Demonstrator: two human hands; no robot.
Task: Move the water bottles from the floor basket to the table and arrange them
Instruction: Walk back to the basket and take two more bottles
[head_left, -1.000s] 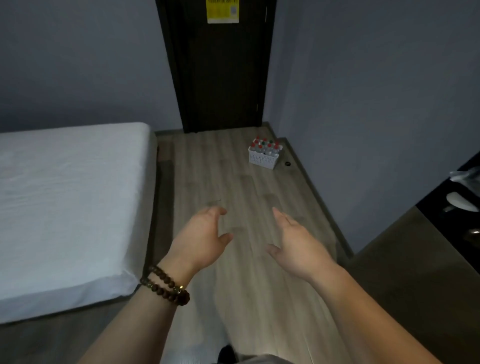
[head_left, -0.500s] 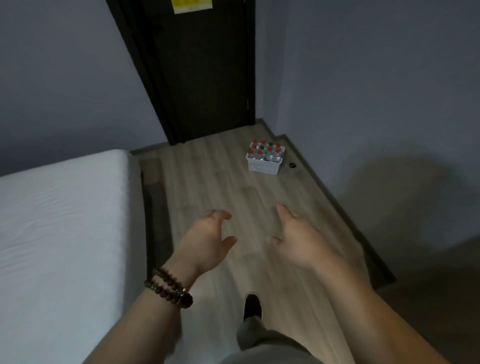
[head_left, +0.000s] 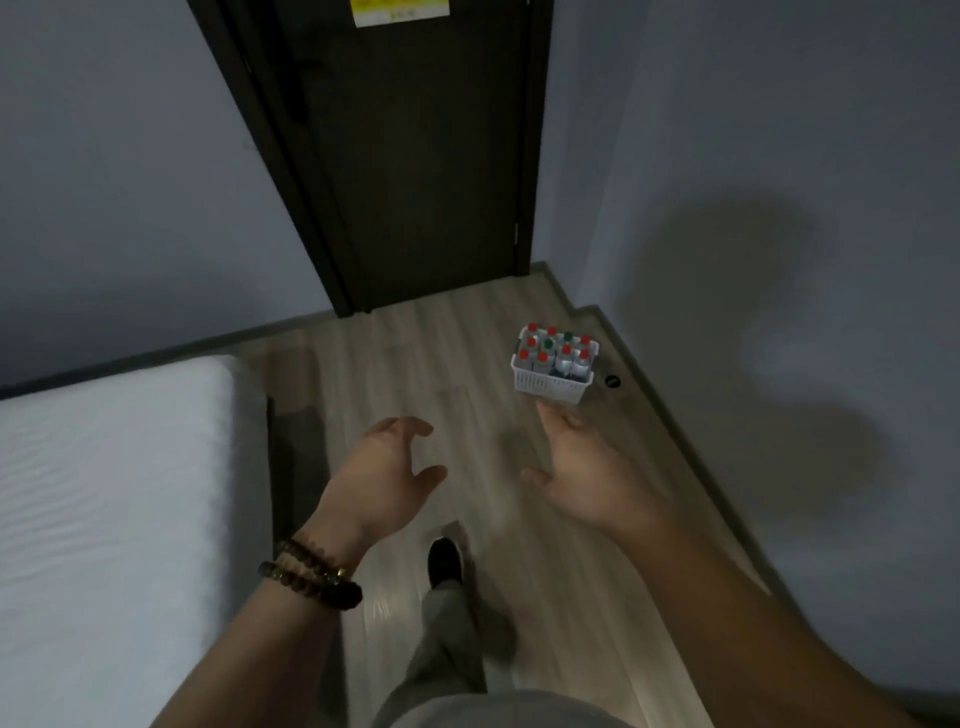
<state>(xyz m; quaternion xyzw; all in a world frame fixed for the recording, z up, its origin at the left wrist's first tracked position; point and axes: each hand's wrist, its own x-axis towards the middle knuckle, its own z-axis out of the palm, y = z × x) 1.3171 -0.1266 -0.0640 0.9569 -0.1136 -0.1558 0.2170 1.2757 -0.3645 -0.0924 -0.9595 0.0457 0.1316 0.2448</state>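
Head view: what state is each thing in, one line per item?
Door: shut.
Basket: on the floor by the wall, full.
Bottles: upright in the basket, capped, mostly red caps, two green.
Left hand: open, empty.
Right hand: open, empty, short of the basket.
Bed: bare white mattress.

Both arms reach forward; left hand (head_left: 382, 478) and right hand (head_left: 582, 467) hang empty, fingers loosely spread.
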